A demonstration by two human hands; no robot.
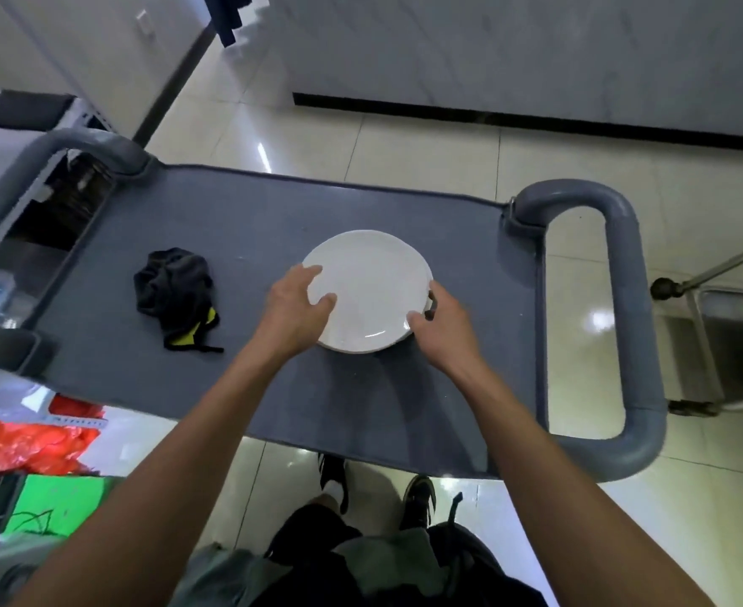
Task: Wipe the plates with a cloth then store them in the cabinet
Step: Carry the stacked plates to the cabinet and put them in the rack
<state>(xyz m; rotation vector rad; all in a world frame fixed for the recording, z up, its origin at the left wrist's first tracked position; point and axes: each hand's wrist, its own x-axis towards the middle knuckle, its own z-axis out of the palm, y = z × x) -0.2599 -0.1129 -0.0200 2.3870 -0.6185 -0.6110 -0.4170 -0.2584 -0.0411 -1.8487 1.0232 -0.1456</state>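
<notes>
While both arms reach out over the grey cart (142, 365), a white plate (371, 286) sits between the two hands, on the right half of the cart top. It seems to be the top of a small stack, since a second rim shows under its near edge, though how many lie below cannot be told. The left hand (293, 311) rests on the plate's left side, with fingers spread and curled over the rim onto the white face. The right hand (442, 319) is at the plate's right near edge, thumb on the rim and fingers curled around the side and partly hidden beneath it. Neither hand is closed into a fist; both grip the plate loosely from opposite sides.

To the left of the plate, well apart from either hand, a crumpled dark cloth (174, 291) with a yellow patch lies on the cart top, untouched. A looped grey handle (623, 308) stands at the cart's right end and another at the far left corner. The person's dark shoes show on the pale tiled floor (448, 155) below the near edge.
</notes>
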